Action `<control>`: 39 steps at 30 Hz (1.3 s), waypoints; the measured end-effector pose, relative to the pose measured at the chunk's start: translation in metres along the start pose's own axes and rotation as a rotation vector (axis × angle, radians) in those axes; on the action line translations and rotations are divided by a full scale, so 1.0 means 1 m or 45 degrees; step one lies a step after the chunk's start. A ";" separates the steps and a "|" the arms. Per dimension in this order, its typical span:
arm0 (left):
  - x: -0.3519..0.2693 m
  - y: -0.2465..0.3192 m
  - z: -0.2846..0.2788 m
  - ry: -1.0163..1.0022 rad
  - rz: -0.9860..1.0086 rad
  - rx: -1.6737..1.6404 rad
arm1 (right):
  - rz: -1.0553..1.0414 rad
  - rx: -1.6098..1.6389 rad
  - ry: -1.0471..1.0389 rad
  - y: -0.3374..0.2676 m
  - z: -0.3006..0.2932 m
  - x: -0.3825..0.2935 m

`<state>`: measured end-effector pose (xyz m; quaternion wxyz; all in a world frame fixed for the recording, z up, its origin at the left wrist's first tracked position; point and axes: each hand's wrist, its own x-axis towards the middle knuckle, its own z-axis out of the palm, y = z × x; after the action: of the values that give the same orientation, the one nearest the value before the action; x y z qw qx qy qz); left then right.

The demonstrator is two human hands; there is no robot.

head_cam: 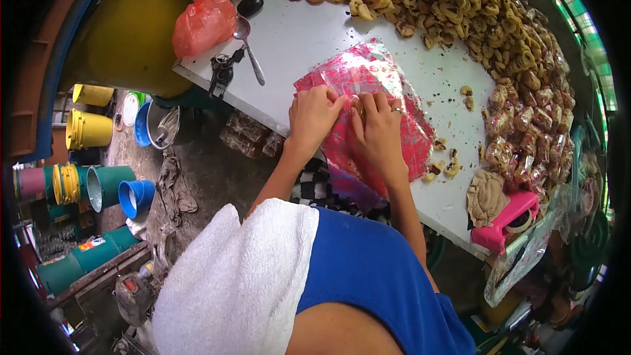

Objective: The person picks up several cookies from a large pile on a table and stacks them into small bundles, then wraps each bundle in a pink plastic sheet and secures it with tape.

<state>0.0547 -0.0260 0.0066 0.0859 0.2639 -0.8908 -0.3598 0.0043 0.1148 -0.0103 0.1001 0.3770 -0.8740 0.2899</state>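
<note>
A stack of red-patterned clear plastic wrappers lies on the white table before me, its near part hanging over the table's edge. My left hand rests on the wrappers, its thumb and fingertips pinched together near the middle of the sheets. Close beside it, my right hand, with a ring on one finger, curls over a small brownish item that its fingers mostly hide. The fingertips of both hands nearly meet.
Ring-shaped baked pieces are heaped at the far right, beside many wrapped packs. A pink tape dispenser and beige cloth sit at the right corner. A spoon, keys and red plastic bag lie left.
</note>
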 end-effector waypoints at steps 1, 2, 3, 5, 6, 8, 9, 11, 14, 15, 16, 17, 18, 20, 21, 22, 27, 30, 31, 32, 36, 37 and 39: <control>0.003 0.000 0.003 -0.004 0.003 -0.002 | 0.003 -0.004 0.001 -0.003 -0.001 -0.001; 0.006 -0.002 0.008 -0.019 0.047 -0.060 | 0.068 -0.032 -0.013 -0.008 -0.003 -0.002; 0.009 -0.002 0.012 -0.032 0.100 -0.118 | 0.133 -0.064 -0.017 -0.010 -0.005 0.000; 0.004 -0.002 0.017 0.093 0.258 -0.200 | 0.137 -0.095 0.004 -0.009 -0.004 0.000; -0.001 -0.003 0.018 0.215 0.398 -0.275 | 0.143 -0.112 0.010 -0.009 -0.003 -0.001; -0.009 -0.003 0.023 0.189 0.423 -0.390 | 0.157 -0.095 0.007 -0.008 -0.006 -0.002; -0.013 -0.005 0.025 0.179 0.430 -0.505 | 0.153 -0.071 -0.008 -0.008 -0.006 -0.002; -0.019 -0.007 0.032 0.186 0.486 -0.496 | 0.181 -0.017 -0.077 -0.007 -0.008 0.000; -0.021 -0.007 0.030 0.129 0.671 -0.452 | 0.205 0.063 -0.099 -0.001 -0.007 -0.003; -0.021 -0.009 0.028 0.071 0.779 -0.405 | 0.196 0.104 -0.068 0.001 -0.005 -0.006; -0.020 -0.010 0.025 0.070 0.776 -0.404 | 0.197 0.106 -0.071 0.005 -0.007 -0.006; -0.016 -0.010 0.021 -0.018 0.842 -0.345 | 0.198 0.194 -0.134 0.010 -0.009 -0.005; -0.015 -0.010 0.018 -0.107 0.909 -0.287 | 0.199 0.279 -0.196 0.011 -0.013 -0.004; -0.015 -0.019 0.016 -0.190 0.924 -0.268 | 0.246 0.323 -0.243 0.005 -0.018 -0.006; -0.014 -0.021 0.015 -0.273 0.944 -0.249 | 0.293 0.364 -0.286 0.003 -0.021 -0.006; -0.014 -0.021 0.015 -0.272 0.945 -0.250 | 0.293 0.363 -0.286 0.000 -0.024 -0.007; -0.017 -0.013 0.012 -0.340 0.799 -0.332 | 0.335 0.536 -0.337 0.000 -0.032 -0.004; -0.020 -0.014 0.014 -0.339 0.734 -0.331 | 0.332 0.565 -0.259 0.000 -0.028 -0.009; -0.020 -0.012 0.014 -0.334 0.735 -0.323 | 0.329 0.491 -0.167 -0.005 -0.027 -0.015; -0.020 -0.010 0.014 -0.343 0.718 -0.324 | 0.314 0.370 0.011 -0.009 -0.020 -0.020; -0.018 -0.014 0.019 -0.333 0.730 -0.369 | 0.354 0.503 0.108 -0.017 -0.012 -0.022; -0.018 -0.015 0.018 -0.338 0.726 -0.373 | 0.359 0.501 0.104 -0.017 -0.012 -0.022; -0.017 -0.015 0.015 -0.317 0.699 -0.472 | 0.388 0.563 0.023 -0.017 -0.013 -0.020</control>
<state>0.0703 -0.0165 -0.0142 0.1165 -0.0514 -0.8517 -0.5083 0.0299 0.1250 0.0004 -0.0216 0.2510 -0.8352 0.4888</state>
